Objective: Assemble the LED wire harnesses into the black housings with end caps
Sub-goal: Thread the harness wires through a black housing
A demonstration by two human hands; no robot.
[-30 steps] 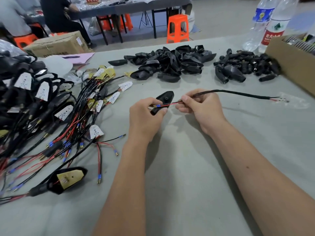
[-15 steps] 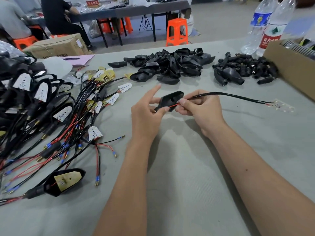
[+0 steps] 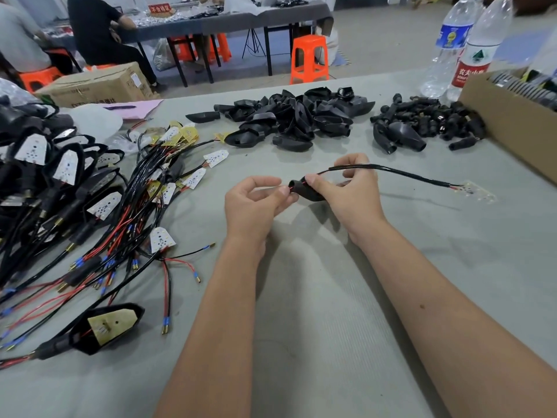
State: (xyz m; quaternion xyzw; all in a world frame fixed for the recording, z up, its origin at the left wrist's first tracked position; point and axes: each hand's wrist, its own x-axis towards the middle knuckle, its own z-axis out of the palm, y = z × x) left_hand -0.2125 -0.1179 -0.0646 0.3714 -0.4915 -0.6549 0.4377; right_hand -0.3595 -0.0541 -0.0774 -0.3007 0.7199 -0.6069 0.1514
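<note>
one black housing [image 3: 304, 190] sits just above the grey table [image 3: 331, 312] in front of the person, held between both hands; it is smooth moulded plastic, rounded and tapering, its long axis running roughly left to right with the narrow open neck pointing left. the right hand [image 3: 346, 191] wraps it from behind, thumb pressed on top near the neck and fingers curled round the body, wrist bent inward. the left hand [image 3: 256, 203], just left of the housing, pinches thin red wire ends at the neck between thumb and forefinger, the other fingers loosely curled. the led wire harness [image 3: 391, 171], a black sheathed cable, arcs over the right hand and trails right of the housing to a small pale led board [image 3: 474, 191] lying on the table. beyond the housing lies a pile of empty housings [image 3: 295, 119], glossy black shells, and right of that a heap of end caps [image 3: 428, 122], short stubby tubes. far left of the housing sprawls a tangle of harnesses [image 3: 99, 212] with red and black leads and blue-sleeved brass tips.
</note>
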